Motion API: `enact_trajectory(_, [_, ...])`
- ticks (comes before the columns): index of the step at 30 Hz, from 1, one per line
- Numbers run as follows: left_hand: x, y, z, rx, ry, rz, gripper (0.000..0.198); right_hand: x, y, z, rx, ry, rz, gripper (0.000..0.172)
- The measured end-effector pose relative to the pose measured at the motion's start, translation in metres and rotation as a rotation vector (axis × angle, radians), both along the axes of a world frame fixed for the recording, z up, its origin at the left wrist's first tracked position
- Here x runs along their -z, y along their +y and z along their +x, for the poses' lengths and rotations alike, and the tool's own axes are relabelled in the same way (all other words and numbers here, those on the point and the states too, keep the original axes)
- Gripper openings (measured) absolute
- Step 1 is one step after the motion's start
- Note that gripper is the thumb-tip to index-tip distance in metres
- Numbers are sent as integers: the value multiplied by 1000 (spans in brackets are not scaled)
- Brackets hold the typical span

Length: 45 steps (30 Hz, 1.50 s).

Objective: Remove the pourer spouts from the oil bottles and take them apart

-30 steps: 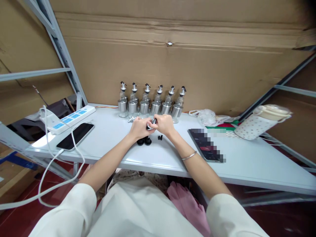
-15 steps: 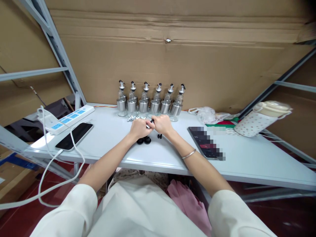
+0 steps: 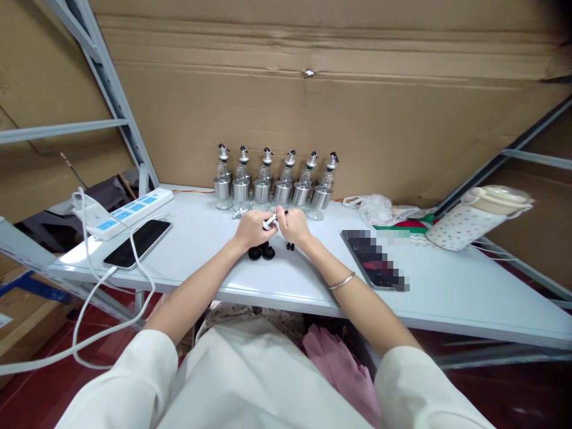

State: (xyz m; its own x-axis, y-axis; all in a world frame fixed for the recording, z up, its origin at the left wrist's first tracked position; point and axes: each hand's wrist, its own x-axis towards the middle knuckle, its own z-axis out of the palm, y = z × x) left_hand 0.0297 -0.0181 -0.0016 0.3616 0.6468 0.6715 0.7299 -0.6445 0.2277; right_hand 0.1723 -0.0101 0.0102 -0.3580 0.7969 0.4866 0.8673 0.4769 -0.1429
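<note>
My left hand (image 3: pixel 251 231) is closed around a silver bottle pourer (image 3: pixel 269 223), its pale metal body showing between the fingers. My right hand (image 3: pixel 294 227) meets it at the pourer's tip, with thumb and fingers pinched on a small black piece (image 3: pixel 286 213). Whether that piece touches the pourer is unclear. Beneath the hands lie black round stoppers (image 3: pixel 267 252) and, to their right, tiny black parts (image 3: pixel 290 246). Another loose silver spout (image 3: pixel 240 213) rests just beyond my left hand.
Several glass bottles with steel sleeves (image 3: pixel 262 192) and pourers stand along the cardboard wall (image 3: pixel 286 113). A power strip (image 3: pixel 134 213) and phone (image 3: pixel 138 244) lie left; a second, pixelated device (image 3: pixel 373 259), a plastic bag (image 3: pixel 378 210) and a dotted flask (image 3: pixel 469 220) are right.
The hands have turned and shifted slightly, bringing the silver pourer into view between them. The black piece now shows at my right fingertips. The view has drifted a little.
</note>
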Motion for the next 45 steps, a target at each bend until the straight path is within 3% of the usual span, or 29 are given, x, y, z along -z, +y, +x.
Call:
enact_trajectory(8, [2,8,-6,-72,-26,6,22,-8,18,22,-38,145,3,25])
enact_trajectory(15, [0,9,-11,-96,-70,27,22,5,44,62,-36,134,-247,7])
enact_trajectory(28, [2,10,-12,-86,-60,44,24,9,45,74,142,-59,-289,32])
enact_trajectory(38, [1,9,-11,-77,-58,26,24,4,41,71,158,-96,-469,26])
enact_trajectory(45, [1,8,-10,-85,-43,21,23,2,39,68,152,-103,-476,21])
